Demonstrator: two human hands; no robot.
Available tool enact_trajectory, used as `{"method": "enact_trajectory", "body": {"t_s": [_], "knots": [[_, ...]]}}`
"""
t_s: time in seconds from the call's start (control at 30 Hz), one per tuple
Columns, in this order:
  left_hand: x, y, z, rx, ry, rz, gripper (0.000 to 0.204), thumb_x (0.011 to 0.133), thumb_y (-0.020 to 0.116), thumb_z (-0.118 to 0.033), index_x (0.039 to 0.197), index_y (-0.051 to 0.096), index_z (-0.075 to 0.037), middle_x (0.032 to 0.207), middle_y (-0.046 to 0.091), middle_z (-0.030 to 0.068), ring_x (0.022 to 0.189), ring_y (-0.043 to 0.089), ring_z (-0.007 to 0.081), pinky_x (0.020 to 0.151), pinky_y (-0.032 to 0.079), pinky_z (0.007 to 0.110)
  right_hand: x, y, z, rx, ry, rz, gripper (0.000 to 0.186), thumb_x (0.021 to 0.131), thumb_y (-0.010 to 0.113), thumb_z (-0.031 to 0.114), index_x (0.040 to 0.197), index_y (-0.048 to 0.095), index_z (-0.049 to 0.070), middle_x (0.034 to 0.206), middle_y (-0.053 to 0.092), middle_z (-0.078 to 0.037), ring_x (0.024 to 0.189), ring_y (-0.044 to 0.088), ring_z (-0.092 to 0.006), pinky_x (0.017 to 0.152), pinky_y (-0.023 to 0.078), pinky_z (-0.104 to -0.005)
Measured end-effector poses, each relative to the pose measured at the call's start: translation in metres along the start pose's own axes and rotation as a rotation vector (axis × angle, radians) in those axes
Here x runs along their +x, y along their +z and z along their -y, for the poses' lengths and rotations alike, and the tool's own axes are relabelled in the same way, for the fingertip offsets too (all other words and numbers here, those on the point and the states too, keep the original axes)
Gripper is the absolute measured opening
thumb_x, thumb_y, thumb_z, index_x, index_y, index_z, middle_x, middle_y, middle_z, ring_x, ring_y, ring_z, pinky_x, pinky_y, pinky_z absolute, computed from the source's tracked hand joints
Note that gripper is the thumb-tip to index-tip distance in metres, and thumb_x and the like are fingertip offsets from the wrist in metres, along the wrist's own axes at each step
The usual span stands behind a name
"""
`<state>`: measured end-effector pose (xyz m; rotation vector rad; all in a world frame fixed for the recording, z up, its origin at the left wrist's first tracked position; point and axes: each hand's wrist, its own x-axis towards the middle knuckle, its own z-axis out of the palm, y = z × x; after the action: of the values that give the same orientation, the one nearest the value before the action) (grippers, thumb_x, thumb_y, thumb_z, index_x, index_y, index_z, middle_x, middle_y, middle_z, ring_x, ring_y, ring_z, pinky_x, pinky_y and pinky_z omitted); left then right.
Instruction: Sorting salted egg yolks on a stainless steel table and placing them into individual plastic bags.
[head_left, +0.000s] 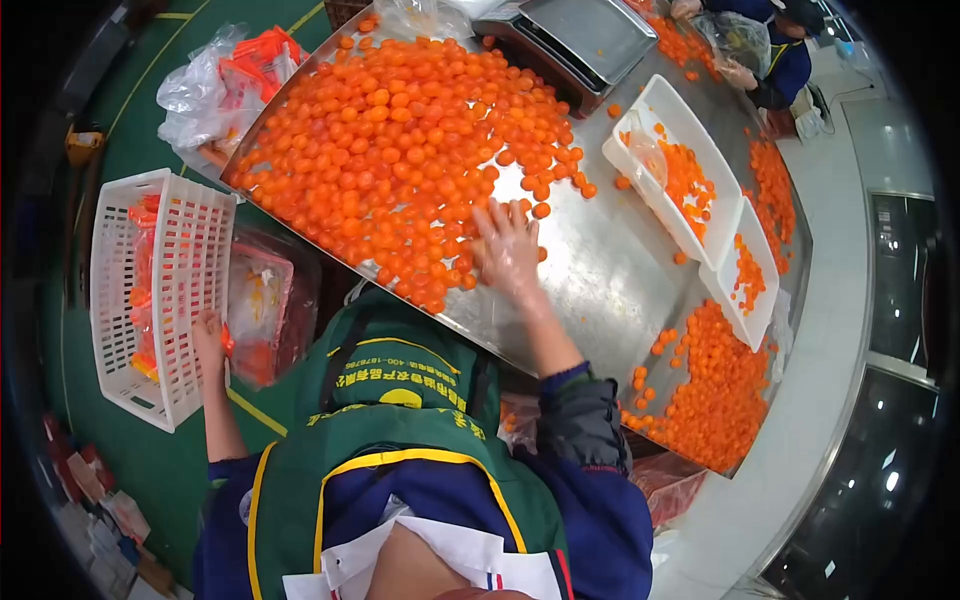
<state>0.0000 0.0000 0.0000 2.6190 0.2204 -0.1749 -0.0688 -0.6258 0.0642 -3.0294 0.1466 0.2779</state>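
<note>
On the metal worktop (600, 260), round orange balls (400, 150) stretch leftward and away from the right hand (505, 248), the nearer one, its fingers spread and ungripping at their edge; the left hand (208, 335) hangs beside the white basket (180, 390), grip unclear.

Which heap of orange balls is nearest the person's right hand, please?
The large heap at the picture's left; the right hand is at its edge, while others lie farther off.
</note>
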Motion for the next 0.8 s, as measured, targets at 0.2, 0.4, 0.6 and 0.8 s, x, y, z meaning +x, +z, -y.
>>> {"method": "enact_trajectory", "body": {"t_s": [0.2, 0.4, 0.6, 0.8], "knots": [[-0.017, -0.023, -0.064, -0.65, -0.074, 0.102, 0.022, 0.103, 0.051, -0.018, 0.117, 0.063, -0.005, 0.089, 0.06, 0.0005, 0.074, 0.053, 0.0063, 0.066, 0.043, 0.022, 0.042, -0.016, -0.031, 0.099, 0.101, -0.48, 0.058, 0.089, 0.064, 0.03, 0.144, 0.048, 0.021, 0.153, 0.041, -0.006, 0.137, 0.038, -0.0381, 0.102, 0.032, -0.0664], [-0.046, -0.05, -0.149, -1.055, 0.007, -0.009, 0.029, 0.104, 0.05, -0.015, 0.128, 0.055, -0.001, 0.091, 0.063, 0.0021, 0.073, 0.056, 0.0061, 0.07, 0.046, 0.019, -0.031, -0.02, 0.059, 0.233, -0.458, -0.062, 0.058, 0.082, 0.07, 0.031, 0.138, 0.054, 0.024, 0.153, 0.043, -0.006, 0.142, 0.035, -0.0335, 0.107, 0.026, -0.0669], [-0.05, -0.081, -0.223, -1.115, 0.3, 0.186, 0.044, 0.1, 0.055, -0.005, 0.141, 0.042, -0.001, 0.104, 0.066, 0.011, 0.088, 0.064, 0.0121, 0.081, 0.052, 0.025, -0.008, 0.003, 0.06, 0.136, -0.37, -0.257, 0.057, 0.086, 0.067, 0.027, 0.141, 0.053, 0.024, 0.155, 0.039, -0.006, 0.144, 0.033, -0.0324, 0.108, 0.023, -0.066], [-0.063, -0.092, -0.233, -1.012, 0.289, 0.018, 0.032, 0.097, 0.057, -0.001, 0.127, 0.046, -0.001, 0.117, 0.062, 0.0138, 0.095, 0.064, 0.0164, 0.087, 0.05, 0.028, 0.026, -0.025, -0.033, 0.548, 0.007, -0.932, 0.035, 0.084, 0.063, 0.006, 0.119, 0.064, 0.008, 0.123, 0.064, -0.017, 0.12, 0.056, -0.0369, 0.102, 0.043, -0.0462]]}}
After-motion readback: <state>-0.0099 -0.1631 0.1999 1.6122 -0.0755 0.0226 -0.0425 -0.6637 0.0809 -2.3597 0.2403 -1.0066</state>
